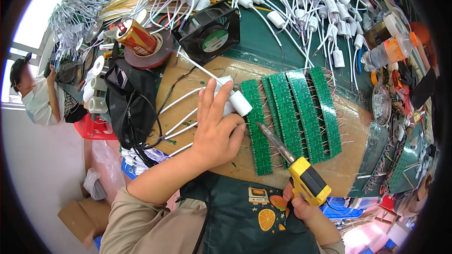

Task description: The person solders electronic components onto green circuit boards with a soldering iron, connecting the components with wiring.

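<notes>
My left hand (213, 134) rests over the left part of a brown work board. Its thumb and index finger pinch together beside the nearest green circuit board strip (261, 153); whatever is between them is too small to make out. Under and beside its other fingers lie white cylinders with white cables, one cylinder (240, 103) showing past the fingers. My right hand (301, 204) is closed around the handle of a yellow and black soldering gun (310, 181). The gun's metal tip points up and left, at the surface of that strip. Several more strips with thin wires lie alongside to the right.
Behind the board stand a black fan (209, 33) and a red-gold can (136, 37) on a tape roll. White cylinders with cables (301, 0) pile up at the back. A black bag (127, 103) lies left, a plastic bottle (391, 51) right. Another person (40, 89) sits far left.
</notes>
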The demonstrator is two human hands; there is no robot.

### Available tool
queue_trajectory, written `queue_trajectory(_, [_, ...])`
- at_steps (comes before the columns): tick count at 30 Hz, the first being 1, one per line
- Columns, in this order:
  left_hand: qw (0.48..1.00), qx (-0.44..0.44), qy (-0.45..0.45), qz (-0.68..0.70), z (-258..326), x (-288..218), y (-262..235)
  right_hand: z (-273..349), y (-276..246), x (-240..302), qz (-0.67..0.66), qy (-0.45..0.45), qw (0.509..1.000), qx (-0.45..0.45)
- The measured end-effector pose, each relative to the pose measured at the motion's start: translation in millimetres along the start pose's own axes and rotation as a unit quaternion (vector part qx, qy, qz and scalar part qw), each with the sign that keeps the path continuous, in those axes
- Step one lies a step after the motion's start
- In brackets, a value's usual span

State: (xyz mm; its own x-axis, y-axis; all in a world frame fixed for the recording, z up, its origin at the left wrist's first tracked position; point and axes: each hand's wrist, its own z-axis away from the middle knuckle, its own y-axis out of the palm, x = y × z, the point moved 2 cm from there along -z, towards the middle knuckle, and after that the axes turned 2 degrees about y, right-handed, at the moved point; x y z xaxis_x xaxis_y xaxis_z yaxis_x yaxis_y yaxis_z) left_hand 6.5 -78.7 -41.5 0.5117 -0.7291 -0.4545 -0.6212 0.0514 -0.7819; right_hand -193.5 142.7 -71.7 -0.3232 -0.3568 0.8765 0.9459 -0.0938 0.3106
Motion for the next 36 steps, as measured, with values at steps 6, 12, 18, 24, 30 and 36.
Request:
queue_trajectory(6, [1.000,0.003,0.010,-0.026,-3,-3,4,-7,5,3,0.059,-0.011,0.998,-0.010])
queue_trajectory(12, [1.000,0.006,0.006,-0.017,-3,-1,5,-12,12,13,-0.003,-0.003,1.000,-0.026])
queue_trajectory(18, [1.000,0.007,0.002,-0.012,-4,0,4,-8,9,8,0.026,0.031,0.999,-0.025])
queue_trajectory(24, [1.000,0.010,0.000,-0.009,-4,0,4,-8,8,6,0.020,0.028,0.999,-0.028])
queue_trajectory(30, [1.000,0.008,0.004,-0.009,-3,1,4,-9,11,11,0.029,0.020,0.999,-0.038])
queue_trajectory(36, [1.000,0.008,0.002,-0.010,-3,1,5,-9,12,11,0.031,0.030,0.998,-0.040])
